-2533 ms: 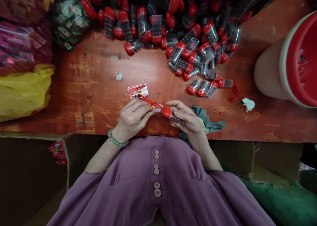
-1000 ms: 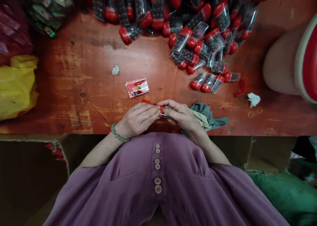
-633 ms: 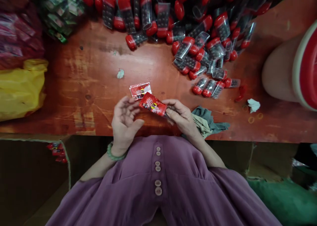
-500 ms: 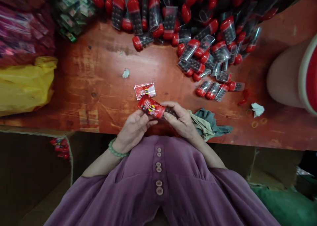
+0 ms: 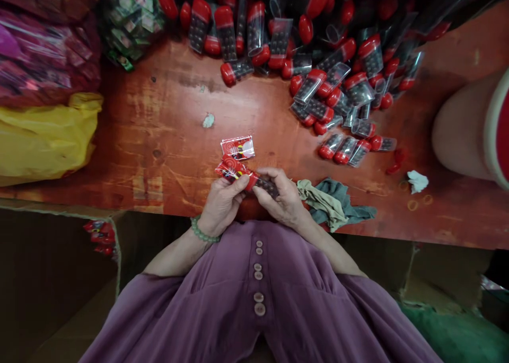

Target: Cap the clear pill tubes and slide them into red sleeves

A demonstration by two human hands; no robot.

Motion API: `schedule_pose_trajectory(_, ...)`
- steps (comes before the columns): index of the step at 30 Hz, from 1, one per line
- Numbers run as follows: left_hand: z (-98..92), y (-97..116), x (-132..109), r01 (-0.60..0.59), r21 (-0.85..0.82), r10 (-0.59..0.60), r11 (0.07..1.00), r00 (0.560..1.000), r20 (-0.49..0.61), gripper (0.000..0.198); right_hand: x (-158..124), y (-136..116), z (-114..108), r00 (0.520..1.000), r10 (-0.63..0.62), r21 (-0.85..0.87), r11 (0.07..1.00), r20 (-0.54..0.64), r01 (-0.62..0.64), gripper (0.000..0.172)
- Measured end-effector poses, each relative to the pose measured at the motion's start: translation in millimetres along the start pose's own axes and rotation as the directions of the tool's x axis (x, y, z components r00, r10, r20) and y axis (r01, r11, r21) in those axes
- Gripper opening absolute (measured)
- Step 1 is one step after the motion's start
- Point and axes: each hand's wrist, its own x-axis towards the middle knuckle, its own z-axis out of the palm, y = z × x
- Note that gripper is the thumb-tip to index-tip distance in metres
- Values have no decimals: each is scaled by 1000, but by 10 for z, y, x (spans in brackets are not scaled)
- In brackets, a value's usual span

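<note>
I had the left hand (image 5: 223, 201) nearly closed at the near edge of the red table (image 5: 175, 140), its thumb on top of a red printed packet (image 5: 231, 166) and its other fingers curled below. The right hand (image 5: 284, 197) was also mostly closed; between thumb and fingers it held a clear tube (image 5: 267, 187) with dark balls inside. The packet and the tube met end to end between the two hands, above the table edge. I could not tell whether the packet went over the end of the tube, because the thumb of the left hand covered a part of it.

Just beyond the held packet, I could see flat packets (image 5: 240, 147) lying on the table, one overlapping another. Just beside the right hand lay a crumpled cloth (image 5: 356, 212), grey-green, together with a paler one (image 5: 326, 206). Farther away, many red-capped tubes (image 5: 310, 86) were heaped together. At the right side stood a bucket (image 5: 459, 132), with a white scrap (image 5: 417, 181) near it.
</note>
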Motion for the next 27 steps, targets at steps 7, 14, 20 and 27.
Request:
schedule_pose_trajectory(7,78,4,52,-67,19,68,998,995,-76,28,45,-6,109,994,51,159,987,-93,-36,21)
schedule_pose_trajectory(14,111,-107,116,-63,-34,60,997,995,-82,34,34,51,222,975,147,184,976,-166,-116,26)
schedule_pose_trajectory(20,144,-49,196,-154,-10,153,988,987,-47,33,125,38,133,991,131,280,951,10,-128,38)
schedule_pose_trajectory(27,-1,48,241,-191,28,192,981,981,-16,40,114,52,-42,965,221,360,897,139,-257,43)
